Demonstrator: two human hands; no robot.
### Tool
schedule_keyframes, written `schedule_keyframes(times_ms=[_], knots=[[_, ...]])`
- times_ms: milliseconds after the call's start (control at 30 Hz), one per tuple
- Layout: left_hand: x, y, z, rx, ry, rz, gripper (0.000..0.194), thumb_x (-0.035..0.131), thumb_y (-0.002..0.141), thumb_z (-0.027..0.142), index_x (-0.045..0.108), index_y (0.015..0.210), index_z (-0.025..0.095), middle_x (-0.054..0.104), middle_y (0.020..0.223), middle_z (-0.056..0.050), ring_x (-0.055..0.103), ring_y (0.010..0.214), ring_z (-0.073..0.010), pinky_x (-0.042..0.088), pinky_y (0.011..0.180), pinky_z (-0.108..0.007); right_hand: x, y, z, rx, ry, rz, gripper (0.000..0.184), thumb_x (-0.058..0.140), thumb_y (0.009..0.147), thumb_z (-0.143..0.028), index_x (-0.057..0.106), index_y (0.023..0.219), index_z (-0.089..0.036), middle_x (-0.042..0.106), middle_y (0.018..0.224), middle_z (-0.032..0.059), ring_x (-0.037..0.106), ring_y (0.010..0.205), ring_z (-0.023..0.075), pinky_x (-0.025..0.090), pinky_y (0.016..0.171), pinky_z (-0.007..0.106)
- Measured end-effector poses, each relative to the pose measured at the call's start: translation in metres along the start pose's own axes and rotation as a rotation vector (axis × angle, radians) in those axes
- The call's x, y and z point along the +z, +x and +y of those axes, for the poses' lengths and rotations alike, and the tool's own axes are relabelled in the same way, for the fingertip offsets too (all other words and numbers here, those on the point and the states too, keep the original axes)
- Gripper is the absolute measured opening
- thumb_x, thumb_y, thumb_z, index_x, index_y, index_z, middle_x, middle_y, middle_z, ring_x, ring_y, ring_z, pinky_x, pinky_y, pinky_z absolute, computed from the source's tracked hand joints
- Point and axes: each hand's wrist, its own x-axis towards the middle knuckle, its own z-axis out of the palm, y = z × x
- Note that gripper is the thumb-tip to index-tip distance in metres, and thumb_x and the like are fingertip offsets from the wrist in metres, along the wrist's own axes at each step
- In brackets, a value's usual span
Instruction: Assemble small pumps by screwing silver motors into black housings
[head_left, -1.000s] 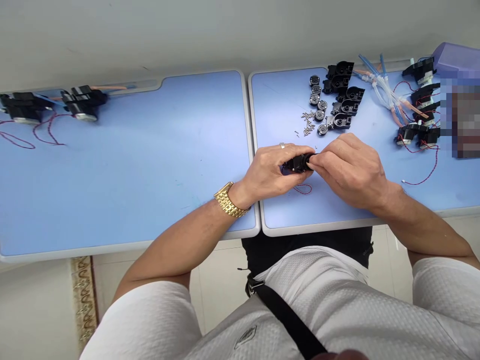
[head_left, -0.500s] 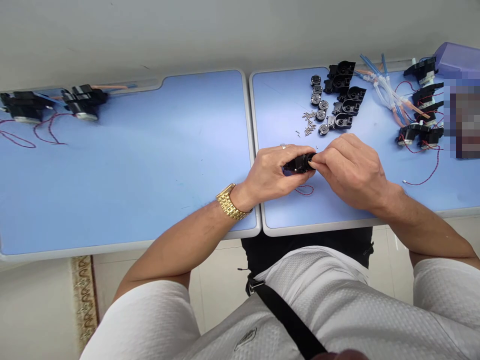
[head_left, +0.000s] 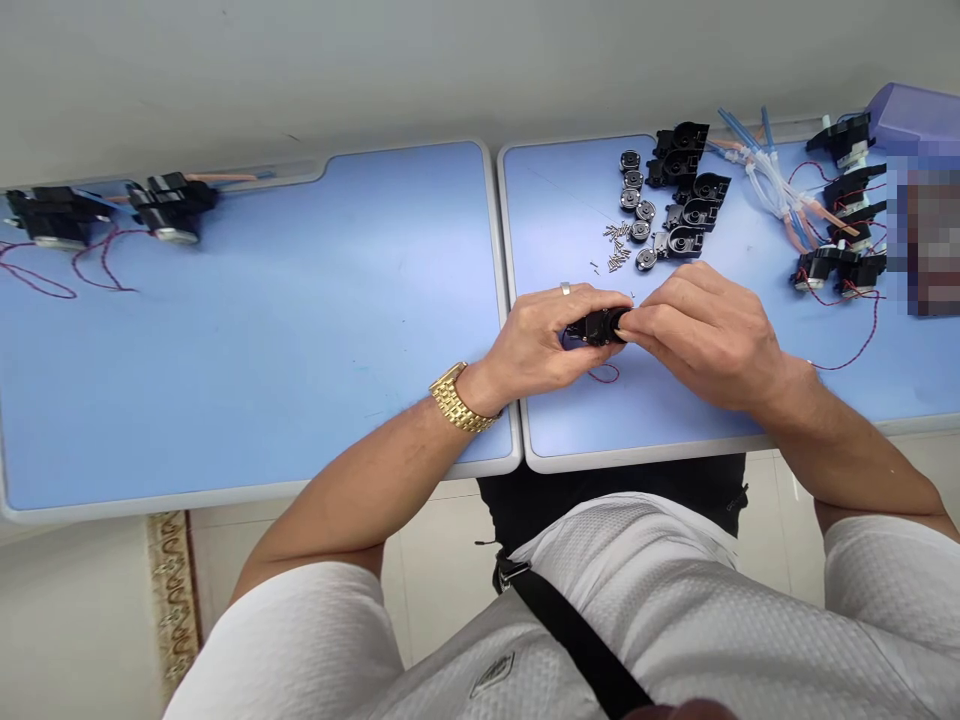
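Observation:
My left hand [head_left: 541,338] is closed round a small black motor assembly [head_left: 596,327], thumb and fingers on opposite sides of it. A loop of red wire [head_left: 606,375] hangs out beneath. My right hand [head_left: 701,330] pinches at the right end of the assembly, its fingertips against a round black part; whether they hold something separate is hidden. Just beyond my hands lie a pile of small screws [head_left: 618,248], several round metal-rimmed discs [head_left: 631,200] and several black plastic housings [head_left: 694,213].
Wired black assemblies [head_left: 851,215] stand at the right beside a bundle of clear, blue and orange tubes [head_left: 780,180]. A purple bin [head_left: 919,118] sits behind them. Two more black assemblies [head_left: 171,205] are at the far left. A gap [head_left: 507,300] separates the two blue tables.
My right hand has turned slightly at the end of the black assembly, its fingers still pinched there. My left hand keeps its hold, barely shifted.

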Motion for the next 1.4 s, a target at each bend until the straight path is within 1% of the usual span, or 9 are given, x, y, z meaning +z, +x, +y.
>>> schedule_keyframes(times_ms=[133,267,433,600,733,900,1100,1267,1400], knots=[[-0.002,0.002,-0.003,-0.018,-0.057,0.009,0.037,0.088,0.105,0.053,0.091,0.133,0.029,0.094,0.112,-0.007,0.087,0.098,-0.0228,0.072,0.096,-0.04,-0.013,0.002,0.002,0.105,0.043,0.062,0.02,0.066,0.122,-0.037,0.084,0.117,-0.03,0.084,0.1,0.0039,0.074,0.087,0.0231,0.059,0.08,0.044],[-0.002,0.005,-0.002,-0.022,-0.093,0.029,0.04,0.085,0.107,0.063,0.091,0.131,0.031,0.094,0.116,-0.008,0.088,0.104,-0.0253,0.073,0.095,-0.044,-0.019,0.003,0.0,0.218,0.069,0.068,0.028,0.062,0.123,-0.042,0.087,0.115,-0.032,0.085,0.097,0.0045,0.078,0.089,0.0257,0.061,0.084,0.048],[-0.003,0.006,-0.002,0.018,-0.134,0.047,0.039,0.09,0.106,0.062,0.09,0.131,0.033,0.093,0.12,-0.008,0.088,0.11,-0.0266,0.073,0.097,-0.047,-0.016,0.001,0.0,0.161,0.08,0.06,0.023,0.065,0.121,-0.041,0.086,0.122,-0.031,0.086,0.103,0.0052,0.078,0.091,0.025,0.061,0.084,0.045],[-0.004,0.006,-0.003,-0.031,-0.1,0.048,0.051,0.083,0.106,0.077,0.09,0.132,0.034,0.091,0.125,-0.01,0.086,0.118,-0.0296,0.073,0.103,-0.053,-0.012,0.0,0.003,0.126,0.115,-0.048,0.041,0.07,0.118,-0.06,0.078,0.144,-0.029,0.085,0.118,0.0088,0.079,0.105,0.0293,0.064,0.092,0.049],[-0.004,0.005,-0.002,-0.06,-0.083,0.049,0.057,0.084,0.102,0.083,0.09,0.133,0.034,0.09,0.125,-0.01,0.086,0.119,-0.0306,0.072,0.106,-0.055,-0.012,0.002,0.003,0.109,0.133,-0.081,0.038,0.073,0.118,-0.054,0.075,0.146,-0.028,0.086,0.119,0.0079,0.08,0.107,0.0292,0.064,0.095,0.049],[-0.005,0.004,0.0,-0.073,-0.09,0.045,0.058,0.088,0.102,0.077,0.088,0.138,0.032,0.09,0.129,-0.011,0.085,0.116,-0.0295,0.073,0.098,-0.05,-0.014,0.002,0.004,0.097,0.134,-0.095,0.034,0.073,0.119,-0.049,0.075,0.144,-0.027,0.088,0.121,0.0083,0.082,0.107,0.0289,0.064,0.098,0.049],[-0.002,0.003,-0.002,-0.049,-0.094,0.071,0.051,0.084,0.106,0.074,0.088,0.136,0.033,0.091,0.127,-0.01,0.085,0.11,-0.0266,0.069,0.078,-0.041,-0.01,-0.001,0.003,0.075,0.093,0.033,0.037,0.07,0.12,-0.052,0.076,0.145,-0.026,0.087,0.117,0.0071,0.081,0.102,0.0278,0.062,0.094,0.048],[-0.003,0.003,-0.001,-0.091,-0.056,0.044,0.049,0.08,0.109,0.072,0.089,0.133,0.031,0.092,0.126,-0.01,0.086,0.103,-0.0253,0.069,0.078,-0.041,-0.008,-0.001,0.001,0.102,0.059,0.009,0.039,0.065,0.122,-0.058,0.078,0.139,-0.026,0.087,0.114,0.0072,0.081,0.1,0.0274,0.062,0.093,0.047],[-0.004,0.005,0.0,0.003,-0.061,0.086,0.035,0.082,0.112,0.059,0.089,0.131,0.031,0.093,0.122,-0.008,0.085,0.101,-0.0235,0.067,0.075,-0.038,-0.011,0.001,0.001,0.045,0.082,0.049,0.035,0.07,0.121,-0.052,0.074,0.145,-0.026,0.088,0.117,0.0064,0.082,0.102,0.0266,0.064,0.092,0.046]])
